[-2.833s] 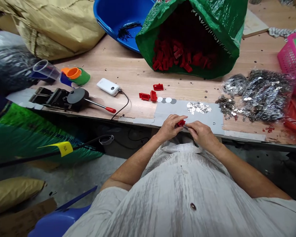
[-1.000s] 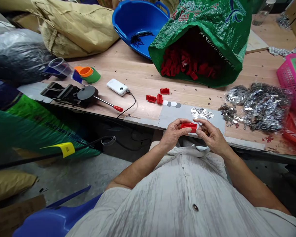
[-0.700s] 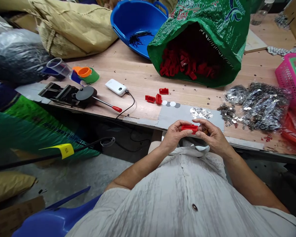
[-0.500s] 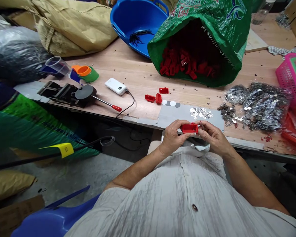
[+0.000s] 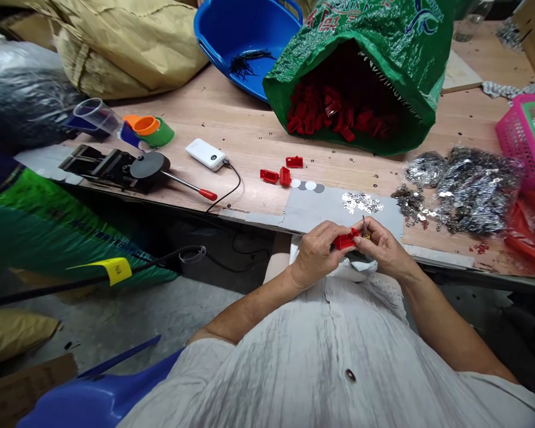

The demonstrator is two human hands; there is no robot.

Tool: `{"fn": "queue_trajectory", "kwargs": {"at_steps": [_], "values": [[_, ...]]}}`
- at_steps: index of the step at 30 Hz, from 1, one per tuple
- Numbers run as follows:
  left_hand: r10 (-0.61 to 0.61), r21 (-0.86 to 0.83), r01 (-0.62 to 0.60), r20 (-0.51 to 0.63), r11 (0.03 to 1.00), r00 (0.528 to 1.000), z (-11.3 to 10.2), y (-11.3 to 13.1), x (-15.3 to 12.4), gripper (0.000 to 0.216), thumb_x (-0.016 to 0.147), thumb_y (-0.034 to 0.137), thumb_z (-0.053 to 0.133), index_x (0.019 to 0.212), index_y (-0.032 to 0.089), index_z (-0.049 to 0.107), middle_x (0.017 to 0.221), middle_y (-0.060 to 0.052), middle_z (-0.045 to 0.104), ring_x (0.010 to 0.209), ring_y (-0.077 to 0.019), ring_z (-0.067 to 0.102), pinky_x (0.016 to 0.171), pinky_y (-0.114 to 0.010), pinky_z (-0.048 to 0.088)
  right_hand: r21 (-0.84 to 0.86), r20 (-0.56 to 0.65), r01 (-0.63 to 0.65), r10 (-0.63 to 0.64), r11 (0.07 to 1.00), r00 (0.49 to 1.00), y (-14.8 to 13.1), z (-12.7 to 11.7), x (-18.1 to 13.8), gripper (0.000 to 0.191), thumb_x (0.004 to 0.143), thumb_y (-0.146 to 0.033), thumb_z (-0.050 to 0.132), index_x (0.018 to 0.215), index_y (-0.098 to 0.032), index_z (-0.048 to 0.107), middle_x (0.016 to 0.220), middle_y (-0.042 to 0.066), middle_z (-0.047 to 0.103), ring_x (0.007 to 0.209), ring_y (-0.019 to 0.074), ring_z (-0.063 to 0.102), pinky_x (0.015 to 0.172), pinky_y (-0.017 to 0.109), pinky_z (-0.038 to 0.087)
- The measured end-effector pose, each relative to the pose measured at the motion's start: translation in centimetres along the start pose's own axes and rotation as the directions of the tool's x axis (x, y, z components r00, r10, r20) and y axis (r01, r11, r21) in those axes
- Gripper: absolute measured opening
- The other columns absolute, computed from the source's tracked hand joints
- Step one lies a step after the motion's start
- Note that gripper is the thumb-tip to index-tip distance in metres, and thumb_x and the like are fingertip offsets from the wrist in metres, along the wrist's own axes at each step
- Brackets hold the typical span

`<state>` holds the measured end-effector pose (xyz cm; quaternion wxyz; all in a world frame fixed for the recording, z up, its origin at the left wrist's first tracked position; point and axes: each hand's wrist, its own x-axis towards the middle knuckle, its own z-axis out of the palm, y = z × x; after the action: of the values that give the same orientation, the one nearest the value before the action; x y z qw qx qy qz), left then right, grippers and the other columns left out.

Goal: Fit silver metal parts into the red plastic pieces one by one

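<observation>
My left hand [image 5: 317, 248] is closed on one end of a small red plastic housing [image 5: 346, 239], held in front of the table edge above my lap. My right hand [image 5: 382, 248] is at the housing's other end, with its thumb against the red plastic. Between its fingers is a small pointed metal tool with a yellow part [image 5: 366, 235]; its exact kind is too small to make out. On the grey mat [image 5: 312, 208] just beyond lies a pile of small silvery metal pieces [image 5: 362, 203]. Several more red housings [image 5: 285, 176] rest left of the mat.
A green sack [image 5: 421, 128] full of red housings lies open at the back, beside a blue basin [image 5: 249, 44]. Bagged metal parts [image 5: 477, 190] and a pink basket [image 5: 510, 131] stand right. Left are a white power bank [image 5: 205, 153] and a black lever device [image 5: 129, 170].
My left hand has turned the red housing and now covers more of it. The yellow part of the tool now shows between my right fingers. The view has shifted slightly.
</observation>
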<state>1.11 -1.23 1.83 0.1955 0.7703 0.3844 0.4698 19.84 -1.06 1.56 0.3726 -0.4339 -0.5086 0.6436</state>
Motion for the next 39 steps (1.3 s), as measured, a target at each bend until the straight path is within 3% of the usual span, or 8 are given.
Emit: {"fn": "queue_trajectory", "kwargs": {"at_steps": [8,15,21,25,29,31,34,39], "values": [[-0.018,-0.095,0.007,-0.113,0.995,0.993,0.3,-0.1,-0.2,0.027,0.08,0.031,0.079,0.099,0.019,0.065,0.087,-0.003,0.071,0.08,-0.0141,0.068,0.072,-0.026,0.053,0.037,-0.027,-0.032,0.033,0.999,0.999,0.2,-0.1,0.1,0.037,0.084,-0.044,0.071,0.113,-0.024,0.058,0.092,-0.001,0.055,0.065,0.0098,0.044,0.057,0.024,0.037],[0.015,-0.09,-0.024,-0.106,0.996,0.994,0.8,-0.7,-0.8,0.028,0.08,0.028,0.078,0.103,0.02,0.066,0.09,-0.004,0.073,0.084,-0.0158,0.069,0.074,-0.028,0.055,0.024,-0.055,-0.097,0.098,0.995,0.994,0.7,-0.5,-0.1,0.039,0.083,-0.042,0.072,0.115,-0.023,0.059,0.1,0.003,0.061,0.074,0.0115,0.053,0.063,0.025,0.042],[-0.037,-0.301,0.02,-0.051,0.954,0.998,0.9,-1.7,-1.5,0.025,0.079,0.027,0.079,0.1,0.019,0.068,0.091,-0.006,0.074,0.083,-0.0162,0.07,0.075,-0.029,0.056,0.097,0.023,-0.137,0.136,0.986,0.99,1.3,-0.7,-0.5,0.043,0.079,-0.042,0.077,0.114,-0.025,0.059,0.095,0.001,0.061,0.071,0.011,0.055,0.061,0.024,0.042],[-0.21,-0.426,0.203,0.032,0.881,0.977,1.0,-2.8,-2.3,0.032,0.071,0.032,0.086,0.095,0.018,0.07,0.088,-0.006,0.074,0.08,-0.017,0.07,0.072,-0.028,0.055,0.082,0.037,-0.133,0.13,0.988,0.991,2.1,-0.7,-0.6,0.044,0.077,-0.045,0.078,0.11,-0.024,0.057,0.093,0.001,0.062,0.068,0.0105,0.053,0.057,0.023,0.039],[-0.478,-0.59,0.474,0.164,0.653,0.863,1.2,-3.5,-2.8,0.04,0.062,0.034,0.09,0.092,0.016,0.069,0.086,-0.004,0.073,0.077,-0.0151,0.069,0.073,-0.026,0.055,-0.124,0.044,-0.097,0.103,0.987,0.994,2.4,-1.8,0.3,0.041,0.083,-0.051,0.069,0.112,-0.023,0.059,0.1,0.005,0.068,0.073,0.0143,0.058,0.063,0.027,0.044],[-0.533,-0.644,0.536,0.226,0.546,0.815,1.2,-3.5,-2.9,0.042,0.06,0.032,0.091,0.091,0.016,0.068,0.088,-0.003,0.073,0.079,-0.0146,0.069,0.076,-0.026,0.055,-0.391,-0.094,-0.032,-0.005,0.92,0.996,2.4,-2.7,1.3,0.03,0.088,-0.047,0.062,0.106,-0.023,0.063,0.1,0.006,0.07,0.08,0.0182,0.061,0.071,0.032,0.047],[-0.556,-0.681,0.579,0.294,0.449,0.777,1.0,-3.3,-2.7,0.043,0.061,0.03,0.09,0.093,0.016,0.066,0.09,-0.003,0.071,0.08,-0.0135,0.068,0.077,-0.026,0.055,-0.749,-0.164,0.036,-0.237,0.662,0.958,2.5,-3.7,3.3,0.017,0.092,-0.032,0.054,0.098,-0.022,0.067,0.101,0.008,0.071,0.092,0.0243,0.064,0.084,0.039,0.048],[-0.566,-0.707,0.58,0.306,0.404,0.766,0.7,-3.1,-2.4,0.041,0.064,0.029,0.089,0.094,0.016,0.063,0.091,-0.002,0.067,0.08,-0.0108,0.065,0.075,-0.023,0.053,-0.897,-0.087,0.06,-0.309,0.438,0.947,2.6,-4.0,6.0,0.02,0.093,-0.023,0.05,0.103,-0.022,0.067,0.109,0.012,0.069,0.102,0.0278,0.063,0.088,0.042,0.049]]}}
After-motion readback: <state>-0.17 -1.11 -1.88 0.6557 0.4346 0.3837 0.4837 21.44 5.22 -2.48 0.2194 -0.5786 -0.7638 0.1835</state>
